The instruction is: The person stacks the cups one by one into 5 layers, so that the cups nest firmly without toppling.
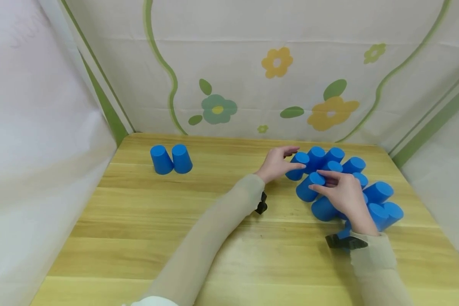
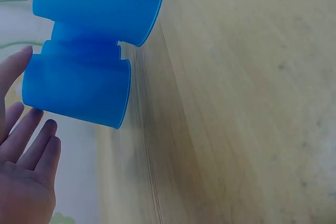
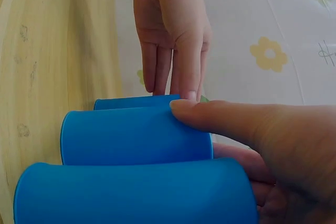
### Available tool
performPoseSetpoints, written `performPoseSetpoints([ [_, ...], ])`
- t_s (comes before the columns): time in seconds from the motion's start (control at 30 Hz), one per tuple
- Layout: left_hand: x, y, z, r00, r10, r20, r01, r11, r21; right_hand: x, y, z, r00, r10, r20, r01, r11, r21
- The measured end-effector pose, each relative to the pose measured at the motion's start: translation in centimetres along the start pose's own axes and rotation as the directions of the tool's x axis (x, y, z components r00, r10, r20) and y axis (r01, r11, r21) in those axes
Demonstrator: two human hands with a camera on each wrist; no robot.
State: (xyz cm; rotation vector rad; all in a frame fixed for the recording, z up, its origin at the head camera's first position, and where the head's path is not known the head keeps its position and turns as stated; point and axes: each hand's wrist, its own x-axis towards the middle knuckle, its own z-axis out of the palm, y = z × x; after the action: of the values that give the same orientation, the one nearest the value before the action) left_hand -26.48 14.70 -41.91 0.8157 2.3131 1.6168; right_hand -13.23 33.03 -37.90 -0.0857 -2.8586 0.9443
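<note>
Blue plastic cups stand upside down in a cluster on the right side of the table. My left hand (image 1: pixel 274 165) is at the cluster's far left cup (image 1: pixel 296 165). Its thumb and fairly straight fingers (image 2: pixel 26 140) spread to either side of this cup (image 2: pixel 76 87), near its closed end, without curling round it. My right hand (image 1: pixel 344 191) pinches a nearer blue cup (image 1: pixel 307 189) by its upper part. In the right wrist view the thumb lies on that cup (image 3: pixel 131 140), and the other fingers are partly hidden behind it.
Two more upside-down blue cups (image 1: pixel 171 160) stand side by side at the table's back left. More cups (image 1: pixel 378 193) crowd around and behind the right hand. A white cloth (image 1: pixel 237 63) with flowers hangs behind the wooden table (image 1: pixel 145 238), and white cloth hangs at both sides.
</note>
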Motion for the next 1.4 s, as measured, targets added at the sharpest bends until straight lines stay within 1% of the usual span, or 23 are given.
performPoseSetpoints([
  [0.17, 0.1, -0.2, 0.1, 1.0, 0.007, -0.021, -0.006, 0.999, 0.034, 0.1, -0.1, 0.1, 1.0, -0.004, 0.01, 0.004, 1.0, 0.008],
  [0.33, 0.1, -0.3, -0.1, 0.999, 0.027, -0.021, -0.026, 0.998, 0.063, 0.2, 0.1, 0.1, 1.0, -0.014, 0.014, 0.014, 1.0, 0.005],
  [0.57, -0.6, -0.4, -1.3, 0.999, 0.027, -0.036, -0.026, 0.999, 0.043, 0.3, 0.1, -0.1, 1.0, 0.003, 0.029, -0.003, 1.0, 0.009],
  [0.7, -1.0, -0.7, -2.2, 0.998, 0.047, -0.044, -0.046, 0.998, 0.03, 0.3, 0.1, -0.2, 0.999, 0.011, 0.033, -0.012, 1.0, 0.015],
  [0.87, -1.5, -1.0, -3.8, 0.997, 0.06, -0.044, -0.059, 0.998, 0.019, 0.3, 0.0, -0.3, 0.999, 0.023, 0.035, -0.023, 1.0, 0.017],
  [1.03, -2.2, -1.5, -5.9, 0.996, 0.06, -0.069, -0.06, 0.998, -0.005, 0.2, -0.1, -0.3, 0.999, 0.036, 0.036, -0.037, 0.999, 0.014],
  [1.2, -3.5, -2.0, -8.3, 0.996, 0.056, -0.073, -0.058, 0.998, -0.03, 0.1, 0.0, -0.3, 0.998, 0.041, 0.038, -0.041, 0.999, 0.014],
  [1.4, -5.0, -2.3, -11.1, 0.995, 0.048, -0.093, -0.05, 0.999, -0.017, 0.0, 0.1, -0.3, 0.998, 0.045, 0.042, -0.046, 0.999, 0.018],
])
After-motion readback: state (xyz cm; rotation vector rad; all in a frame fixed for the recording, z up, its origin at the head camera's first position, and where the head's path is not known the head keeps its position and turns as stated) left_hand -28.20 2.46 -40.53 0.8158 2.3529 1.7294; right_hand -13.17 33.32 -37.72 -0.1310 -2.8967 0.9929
